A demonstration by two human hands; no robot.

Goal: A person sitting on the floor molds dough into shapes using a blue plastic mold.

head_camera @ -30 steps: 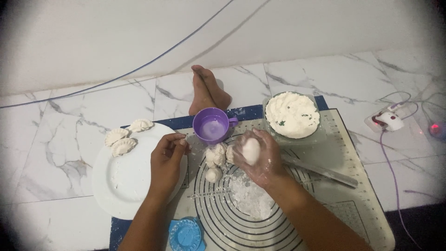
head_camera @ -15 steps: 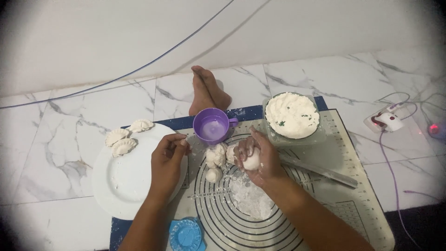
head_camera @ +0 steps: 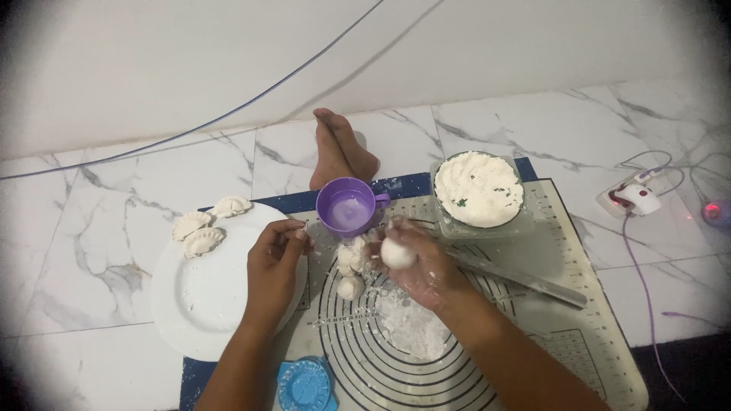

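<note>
The dough ball [head_camera: 397, 253] sits in the curled fingers of the right hand [head_camera: 415, 262], cupped so its round shape keeps; being a ball, it has no long axis and points no particular way. The left hand [head_camera: 276, 255] hovers just beside it, fingers loosely bent with nothing clearly in them. Between the hands lie more dough pieces [head_camera: 351, 266] on the baking mat [head_camera: 563, 335]. Below the grip is a flour pile [head_camera: 411, 327]; beyond it, a purple cup [head_camera: 347, 207] and a bowl of filling [head_camera: 478, 190]. Left of the grip, folded dumplings [head_camera: 199, 228] rest on the white plate [head_camera: 198, 304].
</note>
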